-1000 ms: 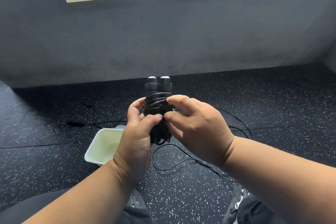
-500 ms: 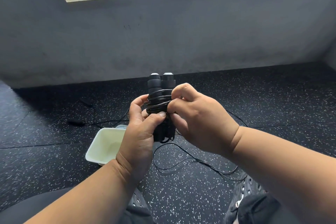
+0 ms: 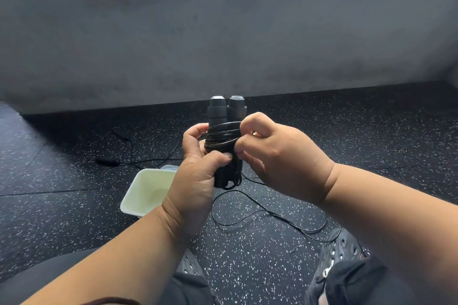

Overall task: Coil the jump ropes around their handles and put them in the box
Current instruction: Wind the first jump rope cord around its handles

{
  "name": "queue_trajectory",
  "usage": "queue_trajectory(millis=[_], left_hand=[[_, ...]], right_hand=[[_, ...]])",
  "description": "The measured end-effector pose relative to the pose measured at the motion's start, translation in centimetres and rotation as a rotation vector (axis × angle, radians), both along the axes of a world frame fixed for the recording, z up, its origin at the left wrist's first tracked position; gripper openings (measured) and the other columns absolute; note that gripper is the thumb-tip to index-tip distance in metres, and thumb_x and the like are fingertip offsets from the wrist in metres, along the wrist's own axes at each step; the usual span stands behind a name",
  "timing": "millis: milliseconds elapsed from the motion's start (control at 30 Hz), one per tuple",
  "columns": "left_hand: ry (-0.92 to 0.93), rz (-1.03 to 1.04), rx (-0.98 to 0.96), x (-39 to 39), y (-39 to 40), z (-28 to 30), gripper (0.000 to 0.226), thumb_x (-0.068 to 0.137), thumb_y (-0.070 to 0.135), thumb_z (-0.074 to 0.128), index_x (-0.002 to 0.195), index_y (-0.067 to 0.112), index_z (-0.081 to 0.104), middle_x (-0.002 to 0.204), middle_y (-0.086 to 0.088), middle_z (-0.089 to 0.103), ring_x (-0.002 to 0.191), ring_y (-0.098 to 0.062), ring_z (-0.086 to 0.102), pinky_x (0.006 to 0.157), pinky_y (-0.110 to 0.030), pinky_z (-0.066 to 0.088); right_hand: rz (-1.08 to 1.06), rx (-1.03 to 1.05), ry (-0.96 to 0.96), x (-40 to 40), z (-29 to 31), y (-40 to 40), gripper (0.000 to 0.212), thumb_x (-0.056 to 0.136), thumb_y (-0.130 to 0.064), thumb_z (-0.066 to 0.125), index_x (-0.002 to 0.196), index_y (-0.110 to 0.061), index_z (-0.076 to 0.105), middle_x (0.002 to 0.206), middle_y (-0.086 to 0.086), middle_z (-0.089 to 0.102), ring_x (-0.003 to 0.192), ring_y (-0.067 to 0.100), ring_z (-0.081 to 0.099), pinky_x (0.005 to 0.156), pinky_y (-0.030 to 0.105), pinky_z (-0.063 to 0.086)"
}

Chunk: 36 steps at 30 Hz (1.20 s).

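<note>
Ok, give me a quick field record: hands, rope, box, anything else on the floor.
left hand: grips the paired handles, upright
right hand: pinches the rope at the coil
loose rope: trails on the floor, not yet wound
box: open, on the floor, nothing visible in it
second jump rope: on the floor beyond the box, uncoiled

Black handles upright, paired — rope coiled round; cream box on floor.

You have no readable text, label, brand or number here; the two black cylindrical jump-rope handles carry no legible marking.
</note>
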State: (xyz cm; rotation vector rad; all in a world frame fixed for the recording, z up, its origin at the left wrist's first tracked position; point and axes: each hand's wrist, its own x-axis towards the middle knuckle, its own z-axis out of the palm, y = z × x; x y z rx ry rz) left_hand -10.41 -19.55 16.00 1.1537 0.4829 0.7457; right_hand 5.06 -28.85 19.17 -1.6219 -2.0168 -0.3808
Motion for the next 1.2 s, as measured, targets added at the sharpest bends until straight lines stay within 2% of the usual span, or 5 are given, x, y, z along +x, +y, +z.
queue_trajectory(millis=[533, 700, 833, 1033, 1200], left_hand=[[0.034, 0.036, 0.061, 0.2, 0.1, 0.2, 0.061, 0.083, 0.007, 0.060, 0.137, 0.028, 0.040, 0.107, -0.003, 0.071, 0.099, -0.020, 0.067, 0.087, -0.043, 0.056], [0.030, 0.048, 0.173, -0.2, -0.6, 0.8, 0.051, 0.094, 0.017, 0.061, 0.139, 0.025, 0.038, 0.115, -0.001, 0.073, 0.105, -0.020, 0.071, 0.084, -0.034, 0.060], [-0.002, 0.086, 0.194, -0.4, -0.6, 1.1, 0.046, 0.097, 0.018, 0.060, 0.139, 0.025, 0.040, 0.125, -0.009, 0.071, 0.118, -0.037, 0.070, 0.098, -0.053, 0.058], [0.006, 0.131, 0.197, -0.4, -0.7, 1.3, 0.048, 0.098, 0.021, 0.060, 0.143, 0.021, 0.043, 0.126, -0.010, 0.072, 0.120, -0.035, 0.069, 0.098, -0.045, 0.059], [-0.004, 0.096, 0.129, -0.6, -0.9, 1.5, 0.048, 0.098, 0.022, 0.058, 0.144, 0.022, 0.044, 0.128, -0.012, 0.072, 0.124, -0.036, 0.067, 0.104, -0.051, 0.056]], right_hand=[[-0.034, 0.186, 0.162, -0.4, -1.1, 0.5, 0.002, 0.093, -0.008, 0.071, 0.093, -0.007, 0.073, 0.107, 0.014, 0.059, 0.063, 0.023, 0.057, 0.059, 0.039, 0.051], [-0.051, 0.116, 0.714, -1.3, -2.6, -0.2, 0.024, 0.092, -0.028, 0.073, 0.110, -0.016, 0.063, 0.121, 0.005, 0.053, 0.110, 0.021, 0.061, 0.093, 0.040, 0.054], [0.041, -0.162, 1.332, -3.0, -3.3, -0.4, 0.047, 0.084, -0.033, 0.077, 0.118, -0.028, 0.044, 0.121, 0.004, 0.066, 0.102, 0.016, 0.071, 0.085, 0.038, 0.059], [0.188, -0.205, 1.663, -4.0, -2.5, 0.5, 0.055, 0.094, 0.000, 0.069, 0.140, -0.016, 0.043, 0.124, 0.025, 0.067, 0.107, 0.021, 0.070, 0.092, 0.034, 0.059], [0.230, -0.171, 1.657, -4.3, -2.4, 0.7, 0.048, 0.096, -0.007, 0.067, 0.140, -0.006, 0.049, 0.132, 0.020, 0.067, 0.122, 0.024, 0.065, 0.098, 0.034, 0.055]])
